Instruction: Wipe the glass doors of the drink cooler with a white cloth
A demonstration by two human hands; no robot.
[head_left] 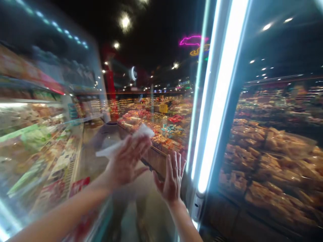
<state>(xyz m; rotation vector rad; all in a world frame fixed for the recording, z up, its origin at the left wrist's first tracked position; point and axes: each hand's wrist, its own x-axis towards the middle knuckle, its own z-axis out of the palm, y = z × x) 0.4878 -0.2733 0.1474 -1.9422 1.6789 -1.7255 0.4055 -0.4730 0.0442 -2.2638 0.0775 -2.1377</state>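
Note:
My left hand (pixel 126 161) lies flat over a thin white cloth (pixel 143 131), which may be a paper towel. It holds the cloth against a clear glass pane (pixel 126 205) that carries faint reflections. The cloth's edges stick out past the fingertips and to the left of the hand. To the right, my right hand (pixel 173 176) is open, its fingers stretched upward and its palm toward the glass. That hand is close to the lit edge of the pane and holds nothing. Motion blurs the left hand slightly.
A bright tube light (pixel 222 97) runs upright just right of my right hand. Shelves of packaged goods (pixel 50 144) line the left side. Heaps of wrapped goods (pixel 275 168) show at the right. Beyond the glass stands a display counter (pixel 161 158) below a yellow sign (pixel 163 108).

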